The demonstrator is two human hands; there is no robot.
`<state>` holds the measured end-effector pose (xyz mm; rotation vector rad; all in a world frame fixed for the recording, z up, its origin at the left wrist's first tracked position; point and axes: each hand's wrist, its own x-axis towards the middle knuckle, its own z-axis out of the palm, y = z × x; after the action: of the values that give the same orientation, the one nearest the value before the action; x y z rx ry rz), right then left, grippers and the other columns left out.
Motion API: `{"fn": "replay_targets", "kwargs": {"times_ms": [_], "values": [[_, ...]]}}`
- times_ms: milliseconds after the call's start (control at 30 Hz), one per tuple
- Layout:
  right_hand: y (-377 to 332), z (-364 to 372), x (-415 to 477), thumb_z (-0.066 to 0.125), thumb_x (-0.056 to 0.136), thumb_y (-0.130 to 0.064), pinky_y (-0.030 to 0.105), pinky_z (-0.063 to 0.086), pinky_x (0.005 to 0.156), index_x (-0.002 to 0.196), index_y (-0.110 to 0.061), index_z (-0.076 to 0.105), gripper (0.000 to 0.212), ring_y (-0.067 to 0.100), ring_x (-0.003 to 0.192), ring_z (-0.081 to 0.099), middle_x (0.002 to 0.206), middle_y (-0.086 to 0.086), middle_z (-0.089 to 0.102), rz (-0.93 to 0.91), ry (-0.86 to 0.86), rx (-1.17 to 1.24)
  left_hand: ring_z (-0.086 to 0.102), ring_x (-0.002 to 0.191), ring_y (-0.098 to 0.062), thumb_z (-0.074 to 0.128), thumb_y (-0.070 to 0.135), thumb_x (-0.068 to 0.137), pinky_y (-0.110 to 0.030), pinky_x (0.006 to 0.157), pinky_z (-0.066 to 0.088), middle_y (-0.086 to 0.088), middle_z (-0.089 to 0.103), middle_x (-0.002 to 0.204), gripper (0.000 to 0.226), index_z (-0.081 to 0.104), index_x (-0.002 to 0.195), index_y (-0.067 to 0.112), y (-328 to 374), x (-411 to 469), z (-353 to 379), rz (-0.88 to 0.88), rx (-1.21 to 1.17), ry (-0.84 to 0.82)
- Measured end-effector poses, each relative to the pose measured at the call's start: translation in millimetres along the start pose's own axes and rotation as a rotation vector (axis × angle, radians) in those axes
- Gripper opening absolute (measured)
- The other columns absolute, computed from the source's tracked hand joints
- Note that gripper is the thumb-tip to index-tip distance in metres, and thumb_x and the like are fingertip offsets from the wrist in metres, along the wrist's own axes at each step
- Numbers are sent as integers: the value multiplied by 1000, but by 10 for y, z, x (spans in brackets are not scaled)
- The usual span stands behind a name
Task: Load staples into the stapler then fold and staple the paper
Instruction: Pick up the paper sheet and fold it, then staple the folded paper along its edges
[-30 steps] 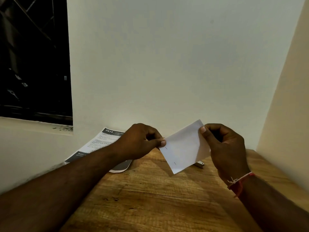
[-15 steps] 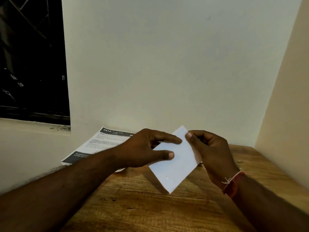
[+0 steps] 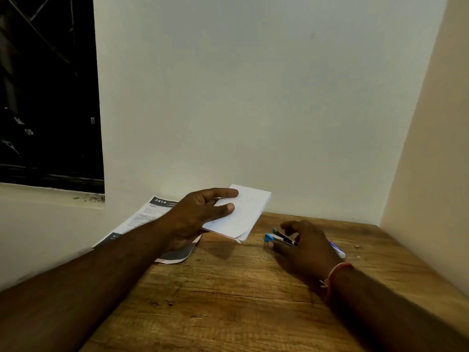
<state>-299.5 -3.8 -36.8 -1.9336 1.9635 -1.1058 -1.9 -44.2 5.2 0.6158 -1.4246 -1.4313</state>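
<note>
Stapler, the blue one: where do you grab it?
Grip the stapler across its long body, from the right: thumb on the near side, fingers on the far side. It lies on the table with its blue nose pointing left, leaving that free for the folded paper.

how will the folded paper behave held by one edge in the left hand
Probably light: the left hand holds the folded paper up alone. Fairly stiff, since the layers jut out with little droop. Its loose corner layers may splay.
</note>
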Motion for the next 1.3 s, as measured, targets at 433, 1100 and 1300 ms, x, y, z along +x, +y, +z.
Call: {"fn": "replay_targets", "kwargs": {"times_ms": [433,1100,1300], "values": [[-166,135,31,73,104,-42,33,55,87,113,-32,74,14,13,101,65,109,-9,73,-78,-116,-106,86,104,-14,92,8,93,-23,75,67,11,86,124,46,86,130,35,-212,-46,-4,84,271,57],[-361,-83,-285,94,77,-61,31,45,57,110,-6,80,66,22,62,54,84,20,64,63,-502,879,82,108,-8,101,26,86,-31,85,71,17,74,142,69,72,143,52,34,-119,57,349,691,70],[-407,-106,-309,104,66,-54,27,49,55,114,-9,82,70,17,63,58,85,12,74,53,-534,939,82,106,-3,102,25,85,-23,78,68,24,74,140,72,71,145,52,92,-182,144,376,710,54]]}}
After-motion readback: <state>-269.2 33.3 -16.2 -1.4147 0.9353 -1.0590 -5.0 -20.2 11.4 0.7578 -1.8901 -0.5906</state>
